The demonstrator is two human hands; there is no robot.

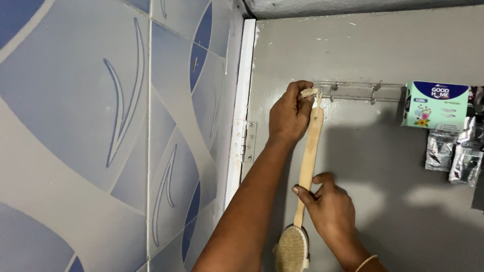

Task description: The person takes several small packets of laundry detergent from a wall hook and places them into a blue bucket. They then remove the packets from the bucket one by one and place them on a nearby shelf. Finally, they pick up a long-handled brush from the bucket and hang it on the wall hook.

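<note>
A long-handled wooden bath brush hangs upright against a grey door, bristle head at the bottom. My left hand is raised to the top of the handle, pinching its pale cord loop at the left end of a metal hook rail. My right hand grips the lower part of the handle just above the bristle head. A thin bangle sits on my right wrist.
A green and blue box and silvery sachets hang at the rail's right end. A white door frame with a hinge stands left of the door. Blue-patterned wall tiles fill the left side.
</note>
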